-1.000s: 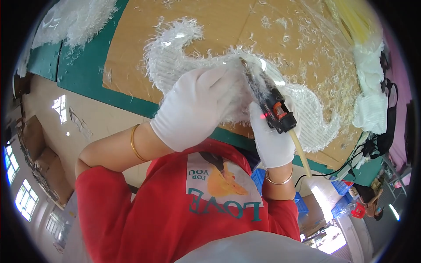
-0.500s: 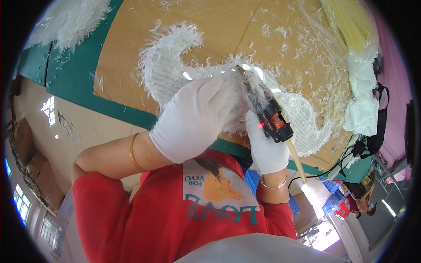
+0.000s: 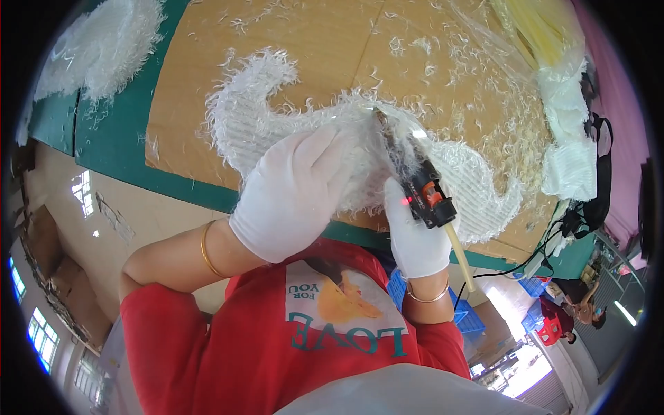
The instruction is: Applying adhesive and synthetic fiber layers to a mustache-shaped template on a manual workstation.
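Observation:
A white shaggy fabric piece (image 3: 242,128), ribbed on its surface and curved at both ends, lies across a cardboard sheet (image 3: 187,83). My left hand (image 3: 290,187), in a white glove, closes on its middle, fingers together and the tips partly sunk in the fluff. In my gloved right hand (image 3: 415,238) is a black and orange glue gun (image 3: 430,197), its front end pointing away over the fabric. A pale yellow glue stick (image 3: 460,259) sticks out of its back, and white fibres cling along its barrel. My right fingers are mostly hidden beneath the gun.
Loose white fibres litter the cardboard, which lies on a green table (image 3: 111,138). More shaggy white material (image 3: 104,52) rests at the far left. Yellow sheeting (image 3: 539,34) and a white bundle (image 3: 570,166) lie at the right, near a black cable (image 3: 501,274). People are in the background.
The fabric's left end and my left hand have shifted slightly left and nearer. The glue gun stays in my right hand, in almost the same place.

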Demonstrator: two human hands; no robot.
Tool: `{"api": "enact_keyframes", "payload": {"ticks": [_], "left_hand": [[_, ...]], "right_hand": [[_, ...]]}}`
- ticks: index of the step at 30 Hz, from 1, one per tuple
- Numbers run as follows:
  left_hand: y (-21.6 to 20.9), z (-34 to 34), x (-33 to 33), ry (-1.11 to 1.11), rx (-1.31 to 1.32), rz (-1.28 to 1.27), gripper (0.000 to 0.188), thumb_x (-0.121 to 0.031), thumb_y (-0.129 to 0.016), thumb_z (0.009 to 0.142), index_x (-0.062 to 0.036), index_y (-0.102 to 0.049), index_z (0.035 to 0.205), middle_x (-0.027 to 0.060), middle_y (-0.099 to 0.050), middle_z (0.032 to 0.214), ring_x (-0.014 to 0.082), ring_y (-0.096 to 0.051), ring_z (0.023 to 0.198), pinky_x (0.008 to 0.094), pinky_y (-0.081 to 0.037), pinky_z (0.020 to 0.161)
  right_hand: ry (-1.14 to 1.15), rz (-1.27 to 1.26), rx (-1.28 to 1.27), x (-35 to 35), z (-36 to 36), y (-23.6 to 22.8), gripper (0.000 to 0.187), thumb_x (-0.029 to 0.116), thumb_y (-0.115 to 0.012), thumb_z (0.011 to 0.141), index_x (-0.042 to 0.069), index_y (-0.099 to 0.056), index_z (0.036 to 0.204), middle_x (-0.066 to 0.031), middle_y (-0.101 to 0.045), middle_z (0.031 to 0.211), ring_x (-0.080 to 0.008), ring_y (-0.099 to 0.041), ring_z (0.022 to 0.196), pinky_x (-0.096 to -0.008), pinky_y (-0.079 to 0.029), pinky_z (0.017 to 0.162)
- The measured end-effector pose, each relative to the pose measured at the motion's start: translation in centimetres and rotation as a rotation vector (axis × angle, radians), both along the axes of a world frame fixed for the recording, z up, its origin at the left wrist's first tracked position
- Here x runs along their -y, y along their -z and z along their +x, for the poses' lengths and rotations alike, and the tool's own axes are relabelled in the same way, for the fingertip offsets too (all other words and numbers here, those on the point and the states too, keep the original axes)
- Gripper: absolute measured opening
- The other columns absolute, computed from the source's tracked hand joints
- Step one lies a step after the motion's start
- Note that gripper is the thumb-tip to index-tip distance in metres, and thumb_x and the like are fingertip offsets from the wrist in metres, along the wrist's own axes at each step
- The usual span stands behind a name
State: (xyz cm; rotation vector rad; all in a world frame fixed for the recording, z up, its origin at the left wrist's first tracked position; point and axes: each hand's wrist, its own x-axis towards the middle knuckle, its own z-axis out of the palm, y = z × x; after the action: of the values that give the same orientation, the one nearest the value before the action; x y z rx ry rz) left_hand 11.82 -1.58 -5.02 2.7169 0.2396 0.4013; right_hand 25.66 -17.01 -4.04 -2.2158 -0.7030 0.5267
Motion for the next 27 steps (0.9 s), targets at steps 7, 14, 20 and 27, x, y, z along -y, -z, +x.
{"api": "enact_keyframes", "payload": {"ticks": [7,14,20,27], "left_hand": [[-1.8,2.0,-3.2,-0.093,-0.003,0.035,0.028,-0.021,-0.071,0.081,-0.0026,-0.07,0.103,0.0123,-0.066,0.118,0.0322,-0.06,0.102,0.0438,-0.051,0.086],[-4.5,8.9,-9.6,-0.242,-0.452,-0.66,0.046,-0.049,-0.068,0.088,-0.0039,-0.072,0.099,0.0126,-0.071,0.089,0.0263,-0.066,0.081,0.0338,-0.051,0.077],[-6.4,13.3,-12.1,-0.259,-1.034,-0.895,0.04,-0.042,-0.073,0.091,-0.0017,-0.074,0.088,0.0036,-0.068,0.075,0.0133,-0.061,0.072,0.0304,-0.049,0.066],[-5.3,12.9,-12.1,0.004,-1.005,-0.709,0.028,-0.03,-0.071,0.09,-0.003,-0.076,0.095,0.003,-0.069,0.077,0.014,-0.064,0.075,0.0307,-0.052,0.069]], "right_hand": [[-0.075,0.162,0.328,2.5,1.0,0.6,0.029,0.013,-0.082,0.078,0.006,-0.068,0.102,-0.0144,-0.067,0.102,-0.0334,-0.067,0.089,-0.0408,-0.053,0.08],[-0.317,0.164,0.321,3.2,1.2,0.4,0.043,0.009,-0.083,0.071,0.009,-0.062,0.108,-0.0137,-0.066,0.131,-0.0333,-0.068,0.104,-0.0386,-0.052,0.081],[-0.612,0.233,0.334,3.3,1.9,0.7,0.047,0.018,-0.078,0.065,0.004,-0.06,0.105,-0.0221,-0.063,0.132,-0.0399,-0.064,0.109,-0.0504,-0.045,0.097],[-0.715,0.319,0.331,3.0,2.0,0.9,0.048,0.019,-0.077,0.072,0.0,-0.059,0.112,-0.0307,-0.058,0.136,-0.0406,-0.063,0.113,-0.0544,-0.04,0.108]]}}
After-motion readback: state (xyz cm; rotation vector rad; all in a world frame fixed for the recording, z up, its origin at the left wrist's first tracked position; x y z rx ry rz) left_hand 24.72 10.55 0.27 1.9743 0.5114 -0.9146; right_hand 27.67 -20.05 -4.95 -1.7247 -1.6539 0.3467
